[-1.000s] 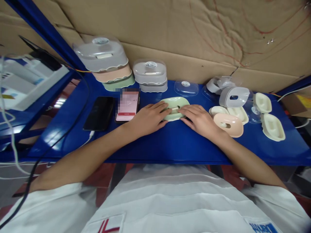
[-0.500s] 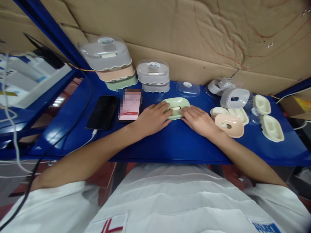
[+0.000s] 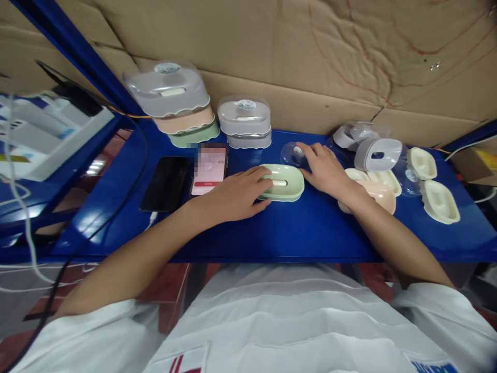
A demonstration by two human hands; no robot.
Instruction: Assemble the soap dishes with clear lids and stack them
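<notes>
Blue bench (image 3: pixel 279 233) ran along a cardboard backing. On it, left to right: black phone (image 3: pixel 165 183) with cable plugged in, second phone (image 3: pixel 209 163) with lit screen just beside it, green soap dish (image 3: pixel 281 182) at centre, clear lid (image 3: pixel 292 153) behind it, pink dish (image 3: pixel 382 194), cream dishes (image 3: pixel 438 201) at the right end. Along the back edge stood a stack of lidded dishes (image 3: pixel 174 106), a smaller grey lidded stack (image 3: pixel 244 122), and a grey piece (image 3: pixel 377 154) resting tilted among the right-hand group.

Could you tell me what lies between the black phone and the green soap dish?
In the head view, a lit phone and the left hand resting on the green soap dish.
</notes>
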